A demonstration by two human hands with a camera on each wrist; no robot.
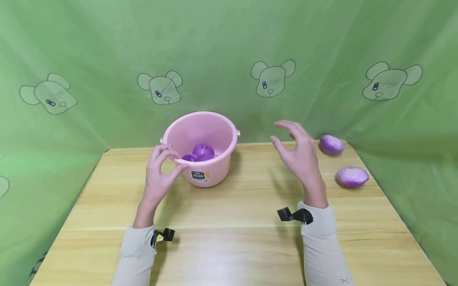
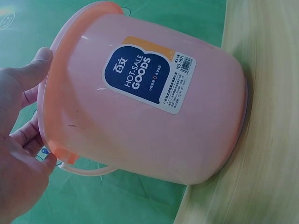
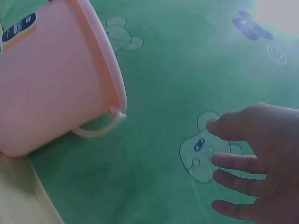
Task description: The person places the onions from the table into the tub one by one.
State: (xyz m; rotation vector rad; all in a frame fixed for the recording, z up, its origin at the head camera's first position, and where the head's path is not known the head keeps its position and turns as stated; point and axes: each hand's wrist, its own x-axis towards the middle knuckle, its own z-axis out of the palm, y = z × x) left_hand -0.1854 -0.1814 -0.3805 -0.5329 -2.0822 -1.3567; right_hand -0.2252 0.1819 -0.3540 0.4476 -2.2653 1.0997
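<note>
A pink bucket [image 1: 219, 170] stands toward the back of the table, left of the middle. Several purple onions [image 1: 203, 150] lie inside it, partly hidden by the near wall. My left hand [image 1: 157, 176] pinches the bucket's rim at its near left side, thumb on the outside and fingers over the edge. In the left wrist view the bucket's label [image 2: 140, 74] faces the camera. Held in the air to the right of the bucket, my right hand [image 1: 300, 155] has its fingers spread with nothing between them. The right wrist view shows that hand [image 3: 275, 163] apart from the bucket.
Two more purple onions lie at the table's right side, one near the back edge [image 1: 330, 144] and the other closer [image 1: 352, 176]. A green curtain [image 1: 222, 43] with bear drawings surrounds the wooden table [image 1: 229, 246]. The bucket's handle [image 3: 100, 130] hangs down behind it.
</note>
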